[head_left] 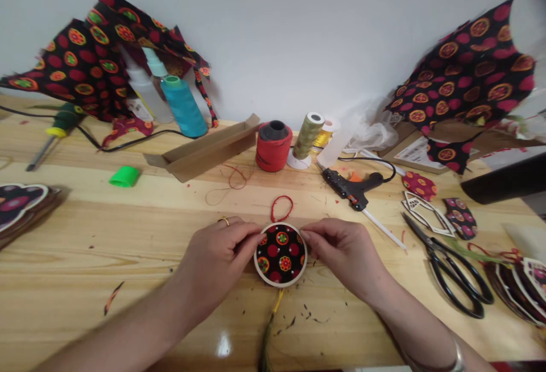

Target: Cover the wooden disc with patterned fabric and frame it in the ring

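Note:
A round disc covered in black fabric with red and orange circles lies on the wooden table near the front edge. It has a red cord loop at its far side and a yellow-green tassel trailing toward me. My left hand pinches the disc's left rim with fingers closed; a ring shows on one finger. My right hand pinches its right rim the same way.
Black scissors and a black glue gun lie to the right, with cut fabric shapes. Red, olive and teal thread spools, a cardboard box, bottles and patterned fabric stand at the back. Finished discs are stacked at left.

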`<state>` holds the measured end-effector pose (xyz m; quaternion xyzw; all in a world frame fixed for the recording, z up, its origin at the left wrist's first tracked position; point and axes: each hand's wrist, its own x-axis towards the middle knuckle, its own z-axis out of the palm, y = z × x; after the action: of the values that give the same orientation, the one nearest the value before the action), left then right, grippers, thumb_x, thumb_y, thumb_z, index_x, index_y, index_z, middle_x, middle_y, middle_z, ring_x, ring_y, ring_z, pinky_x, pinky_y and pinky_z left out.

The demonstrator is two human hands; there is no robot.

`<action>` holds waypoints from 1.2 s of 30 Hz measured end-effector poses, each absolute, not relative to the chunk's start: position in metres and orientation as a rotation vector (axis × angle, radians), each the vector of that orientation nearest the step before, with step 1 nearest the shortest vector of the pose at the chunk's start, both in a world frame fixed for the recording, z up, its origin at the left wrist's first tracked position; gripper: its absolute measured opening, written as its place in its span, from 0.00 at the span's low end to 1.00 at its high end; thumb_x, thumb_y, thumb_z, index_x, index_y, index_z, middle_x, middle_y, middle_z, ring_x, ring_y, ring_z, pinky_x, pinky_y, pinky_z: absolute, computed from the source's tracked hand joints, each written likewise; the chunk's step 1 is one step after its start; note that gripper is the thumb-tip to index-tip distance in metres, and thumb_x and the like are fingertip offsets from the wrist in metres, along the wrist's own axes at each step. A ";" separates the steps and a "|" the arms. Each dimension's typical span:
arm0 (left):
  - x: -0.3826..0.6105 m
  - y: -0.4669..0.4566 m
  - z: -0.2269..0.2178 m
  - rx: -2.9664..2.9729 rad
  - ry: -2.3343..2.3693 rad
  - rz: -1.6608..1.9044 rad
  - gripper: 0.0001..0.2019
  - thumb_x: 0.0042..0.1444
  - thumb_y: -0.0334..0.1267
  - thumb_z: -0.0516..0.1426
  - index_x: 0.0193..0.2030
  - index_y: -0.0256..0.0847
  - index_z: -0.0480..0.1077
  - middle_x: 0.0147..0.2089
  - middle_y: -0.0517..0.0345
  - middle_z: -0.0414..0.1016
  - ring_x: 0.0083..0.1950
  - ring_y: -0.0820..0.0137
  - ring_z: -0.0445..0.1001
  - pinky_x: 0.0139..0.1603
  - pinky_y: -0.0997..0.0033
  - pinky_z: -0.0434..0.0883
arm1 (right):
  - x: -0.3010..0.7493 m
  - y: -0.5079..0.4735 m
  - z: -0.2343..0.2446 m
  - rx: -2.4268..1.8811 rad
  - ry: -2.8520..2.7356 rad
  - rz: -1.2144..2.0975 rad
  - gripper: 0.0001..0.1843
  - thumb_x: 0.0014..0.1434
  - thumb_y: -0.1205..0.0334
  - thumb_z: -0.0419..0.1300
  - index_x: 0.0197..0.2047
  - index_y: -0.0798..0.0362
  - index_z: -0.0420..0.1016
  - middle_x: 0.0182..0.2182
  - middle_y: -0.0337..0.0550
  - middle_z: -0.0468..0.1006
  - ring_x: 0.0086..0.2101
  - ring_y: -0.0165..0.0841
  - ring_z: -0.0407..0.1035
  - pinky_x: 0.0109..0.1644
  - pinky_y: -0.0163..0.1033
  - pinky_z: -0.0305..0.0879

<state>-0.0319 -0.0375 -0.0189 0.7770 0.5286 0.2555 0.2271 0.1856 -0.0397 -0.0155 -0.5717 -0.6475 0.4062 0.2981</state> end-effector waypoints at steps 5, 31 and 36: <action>-0.033 -0.038 -0.018 2.142 1.454 0.761 0.10 0.62 0.39 0.54 0.39 0.41 0.77 0.34 0.58 0.81 0.34 0.68 0.77 0.36 0.68 0.71 | 0.190 -0.040 -0.015 -1.486 -1.690 0.956 0.09 0.60 0.60 0.59 0.35 0.54 0.80 0.26 0.41 0.78 0.26 0.31 0.69 0.29 0.35 0.65; -0.036 -0.042 -0.020 2.181 1.239 0.534 0.47 0.49 0.45 0.66 0.69 0.55 0.41 0.64 0.55 0.64 0.63 0.53 0.53 0.60 0.46 0.61 | 0.203 -0.035 -0.014 -1.084 -2.200 0.884 0.44 0.47 0.58 0.73 0.64 0.45 0.57 0.56 0.42 0.71 0.59 0.41 0.51 0.64 0.51 0.53; -0.036 -0.041 -0.023 2.207 1.229 0.541 0.47 0.50 0.44 0.65 0.69 0.55 0.40 0.64 0.55 0.65 0.63 0.54 0.54 0.61 0.45 0.61 | 0.203 -0.036 -0.014 -1.085 -2.214 0.896 0.44 0.47 0.59 0.72 0.64 0.45 0.58 0.56 0.42 0.70 0.59 0.41 0.52 0.63 0.50 0.54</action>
<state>-0.0363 -0.0412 -0.0231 0.8213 0.4572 0.2014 0.2755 0.2029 -0.0359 -0.0141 -0.3999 -0.8157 0.3302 0.2562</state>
